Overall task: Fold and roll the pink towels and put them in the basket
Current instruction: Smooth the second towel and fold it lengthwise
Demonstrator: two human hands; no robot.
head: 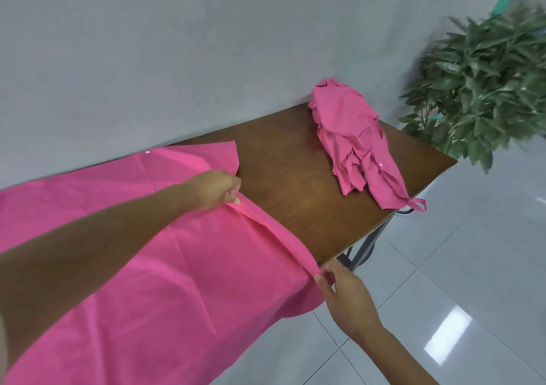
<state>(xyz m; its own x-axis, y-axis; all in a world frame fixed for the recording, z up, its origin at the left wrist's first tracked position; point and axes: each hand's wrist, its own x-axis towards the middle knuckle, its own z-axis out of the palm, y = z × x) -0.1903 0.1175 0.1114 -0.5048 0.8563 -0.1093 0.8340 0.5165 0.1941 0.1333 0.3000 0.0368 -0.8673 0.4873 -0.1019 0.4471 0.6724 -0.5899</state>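
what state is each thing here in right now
spread pink towel: flat on the table, right edge turned over in a narrow fold
left hand: pinches the fold's far end
right hand: pinches the fold's near end
crumpled pink pile: bunched, not folded, on the table's far end
table: bare wood between the two
plant: leafy, standing beyond the table

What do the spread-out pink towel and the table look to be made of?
Towel: thin matte cloth, perhaps cotton or microfibre; it creases finely and drapes limp over the edge.
Table: dark brown wood or veneer, semi-gloss; faint grain and a soft sheen.
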